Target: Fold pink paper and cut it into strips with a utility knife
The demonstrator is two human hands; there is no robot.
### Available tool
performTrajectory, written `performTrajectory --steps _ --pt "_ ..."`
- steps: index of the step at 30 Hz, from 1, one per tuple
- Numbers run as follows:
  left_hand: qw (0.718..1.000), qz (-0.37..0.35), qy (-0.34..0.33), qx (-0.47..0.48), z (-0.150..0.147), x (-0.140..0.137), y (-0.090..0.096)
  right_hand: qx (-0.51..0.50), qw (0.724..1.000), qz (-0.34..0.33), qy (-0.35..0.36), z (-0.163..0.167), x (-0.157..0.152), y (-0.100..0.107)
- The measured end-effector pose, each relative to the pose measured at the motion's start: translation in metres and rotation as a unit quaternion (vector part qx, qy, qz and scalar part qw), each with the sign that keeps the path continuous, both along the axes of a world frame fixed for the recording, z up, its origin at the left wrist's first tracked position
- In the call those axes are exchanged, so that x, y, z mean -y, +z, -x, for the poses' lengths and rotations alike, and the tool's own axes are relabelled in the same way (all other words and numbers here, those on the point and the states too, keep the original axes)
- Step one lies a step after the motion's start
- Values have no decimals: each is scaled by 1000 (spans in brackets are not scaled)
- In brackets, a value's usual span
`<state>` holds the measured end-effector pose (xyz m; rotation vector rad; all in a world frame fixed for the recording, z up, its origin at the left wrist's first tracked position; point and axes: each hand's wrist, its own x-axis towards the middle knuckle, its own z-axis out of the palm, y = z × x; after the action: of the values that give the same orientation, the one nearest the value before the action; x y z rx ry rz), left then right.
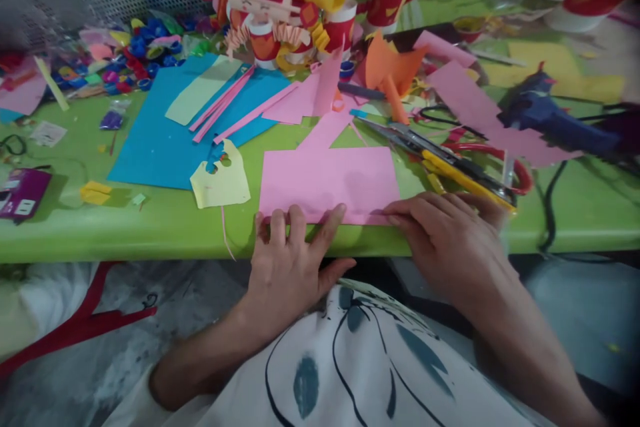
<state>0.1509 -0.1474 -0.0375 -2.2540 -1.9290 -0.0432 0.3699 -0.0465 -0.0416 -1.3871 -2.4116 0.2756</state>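
A pink paper rectangle (330, 180) lies flat along the near edge of the green table, with a narrow fold or strip along its near side. My left hand (290, 260) presses its spread fingertips on that near edge, the thumb held off the paper. At the near right corner, my right hand (450, 233) pinches the paper between thumb and forefinger, its other fingers curled. Just beyond that hand lie a yellow-and-black utility knife (465, 177) and red-handled scissors (523, 177), partly overlapping. Left of the paper is a pale yellow paper scrap (220, 180) with a ragged cutout.
Blue paper (150, 140) bearing pink strips (225, 107) lies to the left. A blue glue gun (560, 113) with its cable rests at the right. Red paper-cup figures (263, 40) stand at the back, beside colourful bottle caps (140, 47). A purple box (25, 193) sits far left.
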Motion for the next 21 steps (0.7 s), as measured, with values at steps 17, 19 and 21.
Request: performTrajectory --steps 17,19,21 --pt "1000 6 3 15 2 -6 3 22 998 62 18 -12 -19 16" --pt "1000 11 -1 5 1 -6 4 23 996 86 29 -13 -23 18" --pt "1000 13 -2 3 1 -6 4 26 995 94 36 -13 -26 19"
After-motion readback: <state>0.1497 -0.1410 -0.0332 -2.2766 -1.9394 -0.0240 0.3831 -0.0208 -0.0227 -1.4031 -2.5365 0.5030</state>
